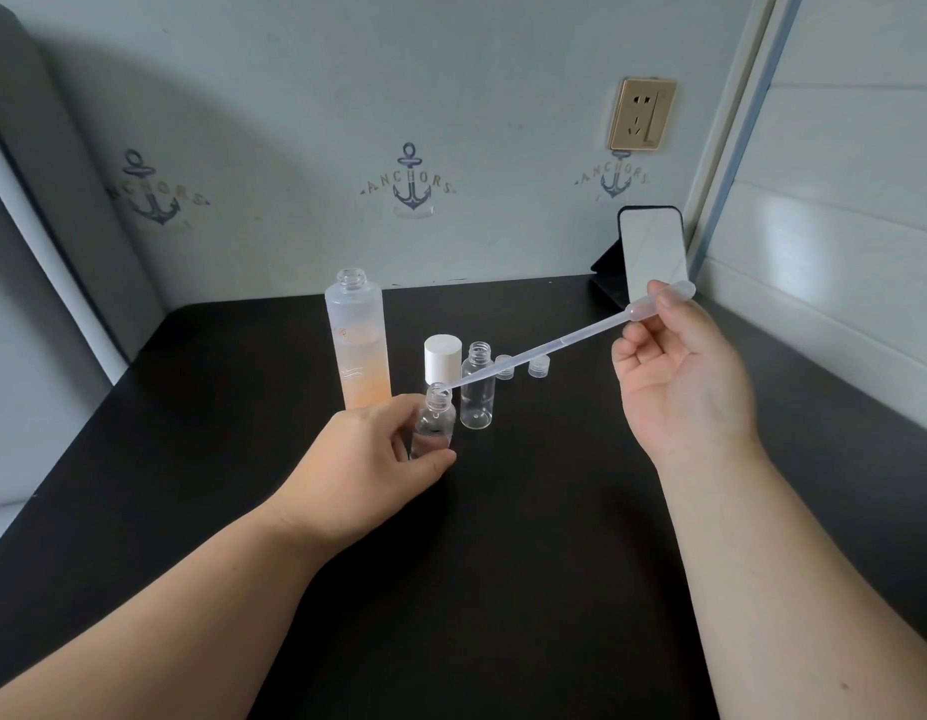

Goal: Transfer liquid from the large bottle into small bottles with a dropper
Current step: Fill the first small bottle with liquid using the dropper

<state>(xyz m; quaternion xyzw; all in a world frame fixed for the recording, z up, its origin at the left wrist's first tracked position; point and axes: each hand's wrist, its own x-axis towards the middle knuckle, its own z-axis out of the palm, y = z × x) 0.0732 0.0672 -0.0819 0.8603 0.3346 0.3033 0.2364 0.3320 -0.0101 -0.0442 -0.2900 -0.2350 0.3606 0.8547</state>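
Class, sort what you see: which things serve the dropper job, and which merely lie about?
Job: large bottle, dropper, held small bottle, second small bottle, white cap, two small caps.
Lying about: phone, socket.

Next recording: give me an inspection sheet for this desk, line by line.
Surface: dark matte desk top, dry as far as visible.
Job's things: tall frosted large bottle with orange liquid, uncapped; white cylindrical cap; empty clear small bottle, open; two small clear screw caps; held clear small bottle; translucent plastic dropper, tip at its mouth.
Clutter: black-framed propped phone.
Hands: left hand grips held bottle; right hand fingers pinch dropper bulb.
Cables: nothing seen.
Surroundings: anchor-print wall, gold wall socket.
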